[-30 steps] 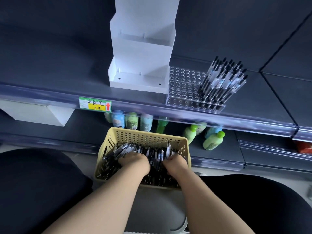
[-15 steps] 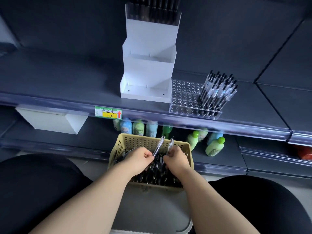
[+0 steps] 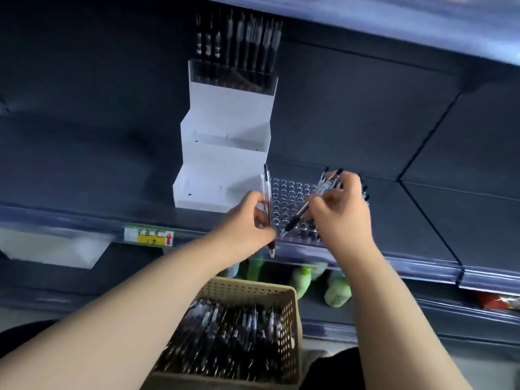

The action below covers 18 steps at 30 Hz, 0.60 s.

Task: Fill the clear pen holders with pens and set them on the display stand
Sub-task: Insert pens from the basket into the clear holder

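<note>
A clear pen holder (image 3: pixel 289 198) full of round holes lies on the dark shelf, right of the white stepped display stand (image 3: pixel 225 153). My left hand (image 3: pixel 247 223) pinches an upright pen (image 3: pixel 267 198) at the holder's left edge. My right hand (image 3: pixel 340 209) grips several pens (image 3: pixel 323 190), one slanting tip-down toward the holder's front holes. More pens stand in the holder behind my right hand. Another filled clear holder (image 3: pixel 233 77) sits on the stand's top step. A yellow basket (image 3: pixel 253 330) of pens is on my lap.
The shelf's front rail carries a green-and-yellow price tag (image 3: pixel 149 236). Green bottles (image 3: pixel 337 291) stand on the lower shelf behind the basket. A white box (image 3: pixel 53 249) hangs under the shelf at left. The stand's two lower steps hold nothing.
Both hands have lifted out of the basket with pens and risen to the clear holder on the shelf. The view has tilted upward.
</note>
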### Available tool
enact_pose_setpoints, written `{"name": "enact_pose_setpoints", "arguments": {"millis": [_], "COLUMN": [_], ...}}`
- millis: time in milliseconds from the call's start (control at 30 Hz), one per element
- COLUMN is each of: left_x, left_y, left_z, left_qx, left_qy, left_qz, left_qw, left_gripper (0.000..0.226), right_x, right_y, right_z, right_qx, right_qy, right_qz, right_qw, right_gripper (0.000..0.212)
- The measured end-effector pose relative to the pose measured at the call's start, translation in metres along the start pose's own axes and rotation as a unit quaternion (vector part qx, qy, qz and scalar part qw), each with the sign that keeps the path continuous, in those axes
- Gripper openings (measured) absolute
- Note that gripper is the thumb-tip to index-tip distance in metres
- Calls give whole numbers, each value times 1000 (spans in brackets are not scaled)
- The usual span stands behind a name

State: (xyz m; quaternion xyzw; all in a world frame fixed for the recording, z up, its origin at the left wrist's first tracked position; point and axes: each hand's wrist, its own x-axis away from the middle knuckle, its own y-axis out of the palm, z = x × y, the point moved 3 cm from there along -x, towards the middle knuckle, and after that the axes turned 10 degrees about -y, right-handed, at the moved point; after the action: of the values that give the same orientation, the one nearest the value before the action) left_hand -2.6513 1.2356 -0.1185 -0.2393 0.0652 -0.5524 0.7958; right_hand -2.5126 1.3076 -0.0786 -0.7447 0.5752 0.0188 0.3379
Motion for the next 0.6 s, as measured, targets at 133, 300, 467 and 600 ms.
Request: {"name": "enact_pose_setpoints", "arguments": {"millis": [133,300,467,600], "left_x": [-34,-63,-78,-85], "left_y": [-11,-10,5,11], "left_z": [30,46,44,46], "left_qx": [-6,-5,-41,-22], "left_qy": [42,80,99,110], "left_qz": [29,49,46,45], "left_qw": [999,996,993,993], "left_gripper": [34,23,20,22], "right_x": [-46,-70,-72,-73], "right_y": [-34,-50,-37,-31], "right_z": [-9,-1,18,23], "right_qx": [-6,6,46,71], "right_qy": [-32,-44,-22,-17], "right_qz": [77,74,1,-19], "right_qw": [996,996,999,997], "right_gripper": [13,10,13,16]}}
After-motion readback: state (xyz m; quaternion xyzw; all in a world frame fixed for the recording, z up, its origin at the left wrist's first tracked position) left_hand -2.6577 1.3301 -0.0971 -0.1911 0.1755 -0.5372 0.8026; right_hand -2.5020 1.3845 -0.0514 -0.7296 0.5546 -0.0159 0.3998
